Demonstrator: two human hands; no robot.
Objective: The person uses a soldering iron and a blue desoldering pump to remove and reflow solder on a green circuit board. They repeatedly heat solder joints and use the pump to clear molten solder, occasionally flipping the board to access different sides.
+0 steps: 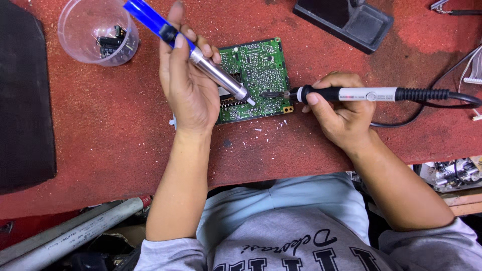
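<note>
Solder work shows on the red worktop [100,130]: left hand [188,85] grips a blue desoldering pump [201,52], right hand [339,108] grips a soldering iron [351,94], both tips meeting over the green circuit board [261,65].

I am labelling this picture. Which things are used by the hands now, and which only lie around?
In use: left hand with blue desoldering pump; right hand with soldering iron; green circuit board.

Lying about: plastic cup of small parts; black stand; grey pipes.
</note>
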